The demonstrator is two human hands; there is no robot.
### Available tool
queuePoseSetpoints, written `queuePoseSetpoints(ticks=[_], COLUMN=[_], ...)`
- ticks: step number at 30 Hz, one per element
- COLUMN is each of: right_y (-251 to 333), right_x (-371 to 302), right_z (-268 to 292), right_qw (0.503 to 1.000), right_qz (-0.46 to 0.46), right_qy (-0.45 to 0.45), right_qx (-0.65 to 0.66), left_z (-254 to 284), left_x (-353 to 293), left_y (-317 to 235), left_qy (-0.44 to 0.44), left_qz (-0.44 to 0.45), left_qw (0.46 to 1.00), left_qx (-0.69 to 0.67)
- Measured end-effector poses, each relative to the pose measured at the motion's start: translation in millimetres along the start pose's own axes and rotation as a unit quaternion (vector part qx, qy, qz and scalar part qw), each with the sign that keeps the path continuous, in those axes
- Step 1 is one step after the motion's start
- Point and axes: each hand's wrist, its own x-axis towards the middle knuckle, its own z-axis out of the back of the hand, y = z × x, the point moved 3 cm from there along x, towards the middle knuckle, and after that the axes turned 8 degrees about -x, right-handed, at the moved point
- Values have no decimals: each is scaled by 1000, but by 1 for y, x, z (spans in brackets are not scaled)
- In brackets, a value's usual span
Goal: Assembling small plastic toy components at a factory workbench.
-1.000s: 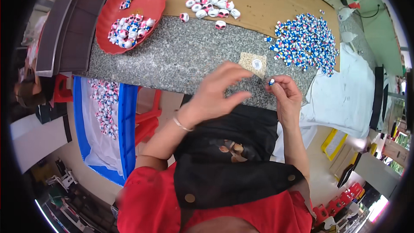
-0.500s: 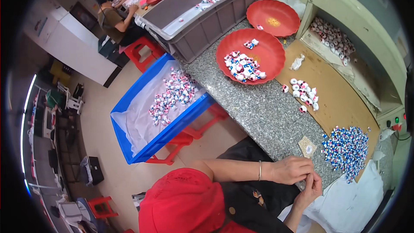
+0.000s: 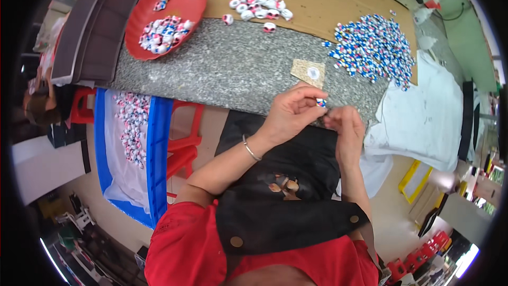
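Note:
Between the thumb and forefinger of my left hand (image 3: 288, 114) is a small blue-and-white piece (image 3: 321, 103) with touches of red and yellow. My right hand (image 3: 346, 127) is just to its right, slightly apart, its fingers curled together; what they hold, if anything, I cannot make out. Both hands are over the near edge of the speckled grey counter (image 3: 227, 69). A tan, granular-looking card (image 3: 308, 72) with a round white label lies beyond my left hand. Farther right, a big heap of similar small blue-and-white pieces (image 3: 373, 47) covers the end of a cardboard sheet (image 3: 312, 0).
Larger white, pink and black pieces (image 3: 259, 6) lie in a loose group. A red scalloped dish (image 3: 193, 8) holds more pieces, beside a grey crate (image 3: 95, 37). Left of the counter stands a blue lined tray (image 3: 161, 153). White cloth (image 3: 423, 116) hangs at right.
The view has turned, and the counter now runs across the upper part. My hands, together before, have come slightly apart, and the small piece now shows in my left fingers.

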Motion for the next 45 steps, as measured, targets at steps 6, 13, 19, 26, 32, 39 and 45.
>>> queuePoseSetpoints(ticks=[6, 13, 19, 26, 32, 39, 45], right_y=[9, 16, 46, 55, 64, 62, 70], right_x=[-3, 9, 10, 28, 38, 39, 53], right_z=[-5, -9, -12, -25, 7, 9, -9], right_qw=[999, 998, 937, 938, 748, 721, 790], right_qz=[17, 37, 127, 137, 265, 222, 202], right_qy=[3, 19, -9, 17, 14, 47, 50], right_qx=[-33, -46, -326, -318, -608, -655, -576], left_z=[-6, -9, 3, 16, 101, 131, 121], left_x=[-5, 2, 4, 20, 57, 80, 69], left_y=[10, -2, 10, -22, -107, -110, -121], left_qy=[-3, 14, -14, 24, -128, -150, -178], left_qz=[49, 1, 140, 29, -279, -223, -179], left_qw=[999, 991, 990, 997, 763, 659, 733], left_qx=[25, 133, 5, 70, 569, 702, 632])
